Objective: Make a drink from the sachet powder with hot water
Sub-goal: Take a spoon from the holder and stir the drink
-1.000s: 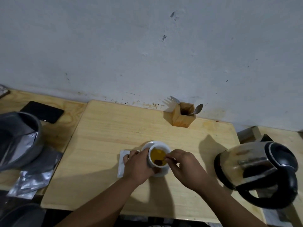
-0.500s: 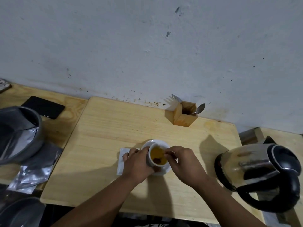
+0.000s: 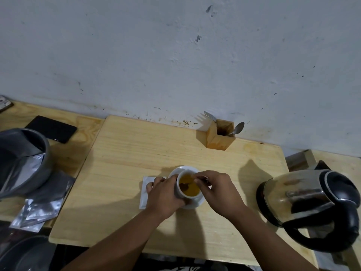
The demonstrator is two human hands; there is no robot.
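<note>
Both hands at the cup (yellow drink inside): left hand wrapped around it, right hand fingers pinched over its rim.

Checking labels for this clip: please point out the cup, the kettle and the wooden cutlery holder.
cup [image 3: 178, 190], head view, on its white outer wall at the left.
kettle [image 3: 281, 194], head view, on its shiny steel body.
wooden cutlery holder [image 3: 219, 140], head view, on its front face.

Modest home kitchen corner, pale wooden table pushed against a scuffed, stained white wall, electric kettle at near right, wooden cutlery holder with fork and spoon at the far edge, foil sachets at near left, phone at far left.
</note>
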